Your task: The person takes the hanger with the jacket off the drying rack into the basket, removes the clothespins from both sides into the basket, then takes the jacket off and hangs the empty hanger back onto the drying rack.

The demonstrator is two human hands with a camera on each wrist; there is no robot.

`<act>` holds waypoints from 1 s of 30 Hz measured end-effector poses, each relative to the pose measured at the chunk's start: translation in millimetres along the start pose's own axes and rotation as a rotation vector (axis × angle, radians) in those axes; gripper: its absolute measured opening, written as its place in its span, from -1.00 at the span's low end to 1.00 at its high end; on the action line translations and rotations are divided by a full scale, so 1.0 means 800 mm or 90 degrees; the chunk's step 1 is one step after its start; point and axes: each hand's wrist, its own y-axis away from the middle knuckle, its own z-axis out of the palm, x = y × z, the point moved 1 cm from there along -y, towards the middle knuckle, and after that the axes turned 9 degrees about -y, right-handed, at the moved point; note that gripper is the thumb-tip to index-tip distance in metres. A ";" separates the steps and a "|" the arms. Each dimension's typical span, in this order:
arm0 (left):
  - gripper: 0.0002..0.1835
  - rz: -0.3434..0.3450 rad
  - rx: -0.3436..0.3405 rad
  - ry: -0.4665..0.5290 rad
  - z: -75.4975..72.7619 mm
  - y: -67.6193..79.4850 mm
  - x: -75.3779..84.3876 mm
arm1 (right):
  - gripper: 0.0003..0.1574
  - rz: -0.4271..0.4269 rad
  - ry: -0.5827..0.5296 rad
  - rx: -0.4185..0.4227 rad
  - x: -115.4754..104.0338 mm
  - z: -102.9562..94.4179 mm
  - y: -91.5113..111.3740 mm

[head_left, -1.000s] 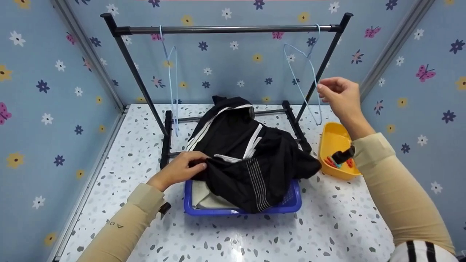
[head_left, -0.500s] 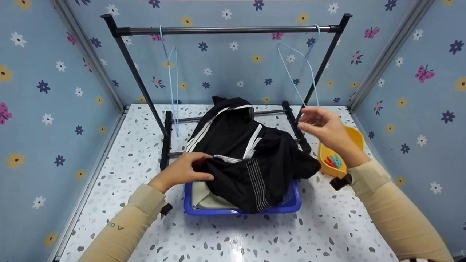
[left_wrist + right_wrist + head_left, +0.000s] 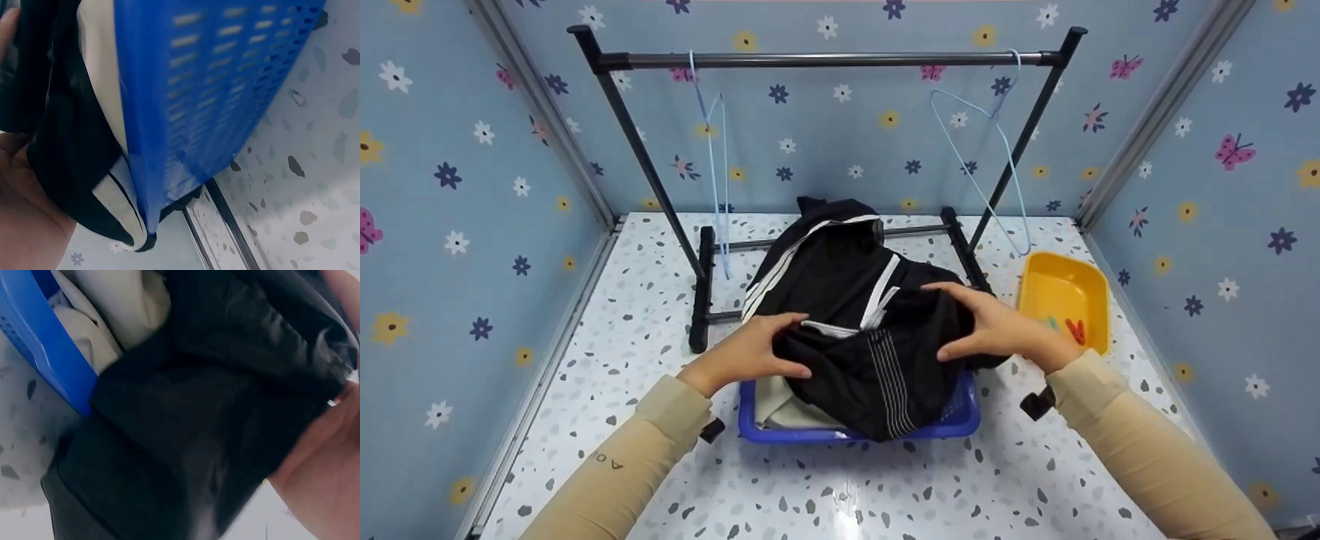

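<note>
A black jacket (image 3: 840,270) with white trim and thin white stripes lies heaped over a blue basket (image 3: 862,435). My left hand (image 3: 742,349) is at the jacket's left side, thumb and fingers spread apart around a fold of its cloth. On the opposite side, my right hand (image 3: 997,330) touches the jacket, also with thumb and fingers wide apart. Beige cloth (image 3: 795,409) shows under the jacket inside the basket. In the left wrist view, black cloth hangs beside the basket's slotted wall (image 3: 208,73). Dark cloth (image 3: 185,422) fills much of the right wrist view.
Behind the basket stands a black clothes rack (image 3: 840,60). One light blue hanger (image 3: 711,165) hangs at its left, another hanger (image 3: 960,161) at its right. A yellow tray (image 3: 1061,285) on the right holds several clothespins (image 3: 1075,330). Flowered walls enclose the floor.
My right hand has come down and left from the right hanger to the jacket, and that hanger has swung. The left hand stays at the jacket, its thumb now further from the fingers.
</note>
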 end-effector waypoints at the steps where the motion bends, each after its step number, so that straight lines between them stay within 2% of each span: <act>1: -0.03 0.004 0.000 -0.004 0.001 -0.001 0.001 | 0.18 -0.004 0.014 0.002 0.000 0.004 -0.002; 4: -0.22 0.017 0.002 -0.019 0.003 -0.004 0.004 | 0.10 -0.014 0.050 0.021 -0.003 0.013 -0.009; 7: -0.46 0.036 0.010 -0.037 0.002 -0.006 0.008 | -0.07 -0.023 0.072 0.036 -0.005 0.017 -0.015; 12: -0.88 0.081 0.045 -0.059 -0.006 -0.013 0.012 | -0.35 -0.044 0.072 0.064 -0.009 0.015 -0.026; 14: -0.90 0.094 0.067 -0.064 -0.012 -0.017 0.013 | -0.43 -0.046 0.061 0.084 -0.013 0.012 -0.032; 16: -0.83 0.098 0.093 -0.066 -0.020 -0.022 0.015 | -0.48 -0.055 0.056 0.113 -0.019 0.009 -0.037; 18: -0.73 0.080 0.120 -0.067 -0.031 -0.028 0.018 | -0.53 -0.078 0.063 0.154 -0.026 0.006 -0.043; 21: -0.63 0.030 0.161 -0.063 -0.047 -0.038 0.026 | -0.61 -0.152 0.105 0.231 -0.037 0.005 -0.052; 23: -0.59 -0.002 0.190 -0.061 -0.057 -0.042 0.033 | -0.63 -0.227 0.152 0.277 -0.044 0.007 -0.056; 25: -0.57 -0.015 0.214 -0.055 -0.063 -0.045 0.041 | -0.61 -0.308 0.199 0.308 -0.049 0.012 -0.058; 28: -0.54 0.009 0.217 -0.047 -0.066 -0.044 0.052 | -0.44 -0.411 0.258 0.299 -0.053 0.023 -0.055; 30: -0.53 0.042 0.181 -0.041 -0.063 -0.039 0.057 | -0.32 -0.453 0.280 0.258 -0.052 0.033 -0.050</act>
